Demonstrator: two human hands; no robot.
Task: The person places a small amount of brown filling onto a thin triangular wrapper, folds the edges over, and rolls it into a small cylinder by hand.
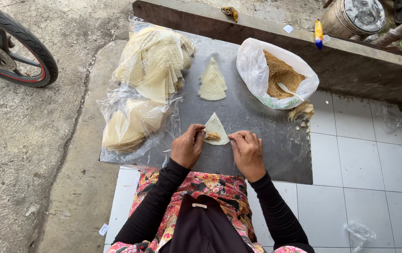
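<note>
A pale triangular wrapper (216,125) lies on the grey metal sheet (257,117) with a small mound of brown filling (213,137) on its near part. My left hand (188,146) pinches the wrapper's left corner beside the filling. My right hand (247,152) rests at its right corner, fingertips touching the edge. A small stack of cut triangular wrappers (212,82) lies farther back. A white plastic bag (257,70) at the back right holds brown crumbly filling (280,75) with a white spoon (289,90) in it.
Piles of wrappers in clear plastic (151,63) fill the sheet's left side, more below (128,126). A lump of dough (301,111) sits right of the sheet. A wooden beam (351,61), a metal pot (355,16) and a motorbike wheel (15,47) surround the white tiled floor (360,178).
</note>
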